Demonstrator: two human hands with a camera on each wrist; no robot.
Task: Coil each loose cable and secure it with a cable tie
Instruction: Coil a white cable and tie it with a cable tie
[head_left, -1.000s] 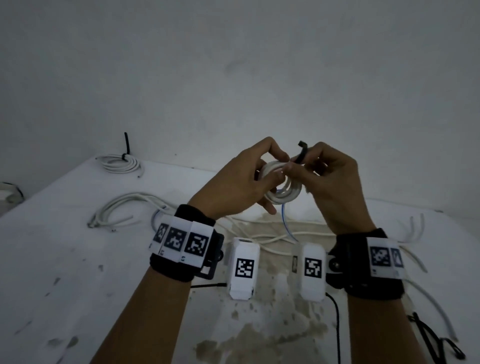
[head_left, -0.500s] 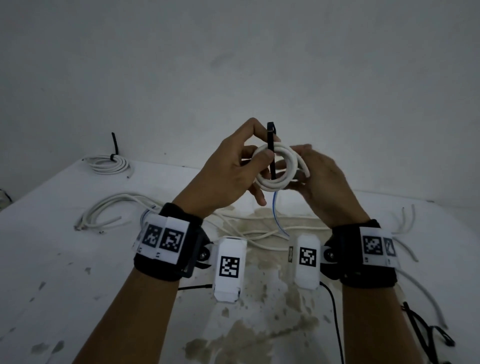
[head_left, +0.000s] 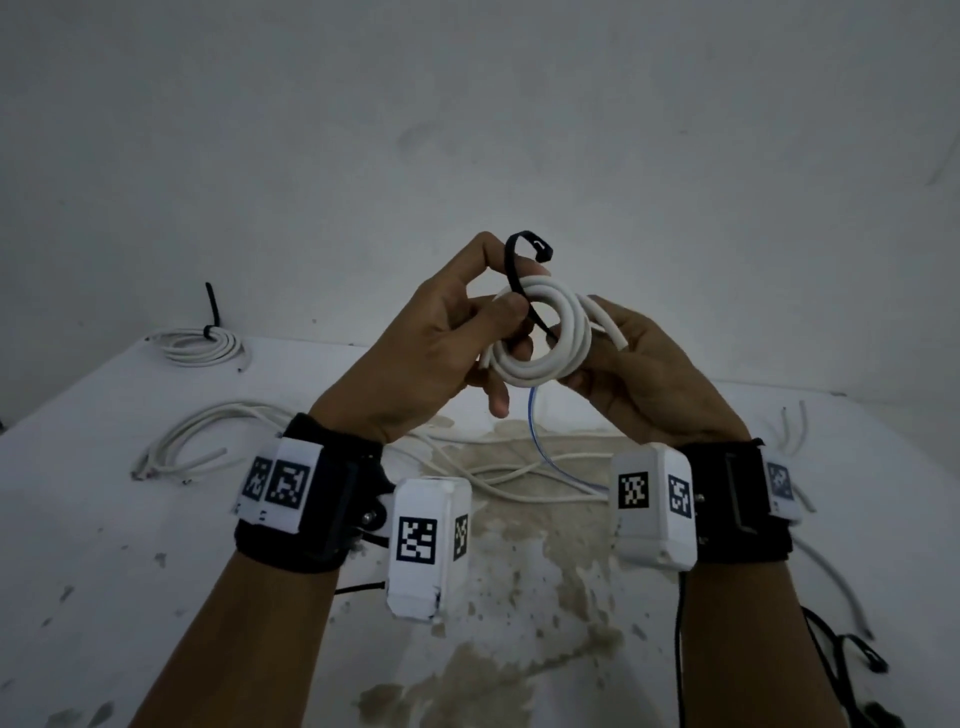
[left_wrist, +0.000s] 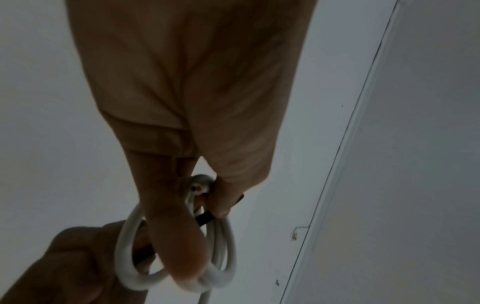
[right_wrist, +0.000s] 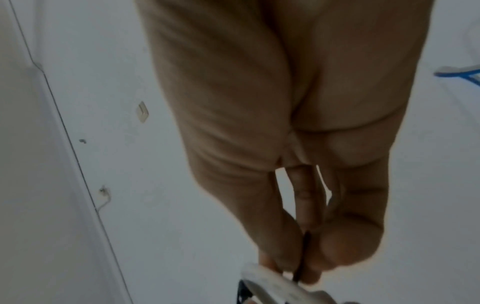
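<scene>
A small white cable coil (head_left: 545, 338) is held up in front of the wall, above the table. My left hand (head_left: 467, 332) grips its left side, thumb and fingers curled round the loops (left_wrist: 179, 253). A black cable tie (head_left: 522, 270) runs through the coil and arches over its top, its head curling to the right. My right hand (head_left: 623, 358) holds the coil from the right and pinches the tie's lower end (right_wrist: 302, 261) between thumb and fingers. A thin blue wire (head_left: 545, 447) hangs from the coil down to the table.
A tied white coil (head_left: 202, 345) with a black tie sticking up lies at the table's far left. Loose white cables (head_left: 208, 441) spread across the stained white table (head_left: 130, 597), more at right (head_left: 810, 561). Black cable ties (head_left: 852, 670) lie near the right edge.
Both hands have lifted the coil higher. The black tie, upright across the coil before, now bends over the top with its head curled right. The right hand has shifted lower on the coil.
</scene>
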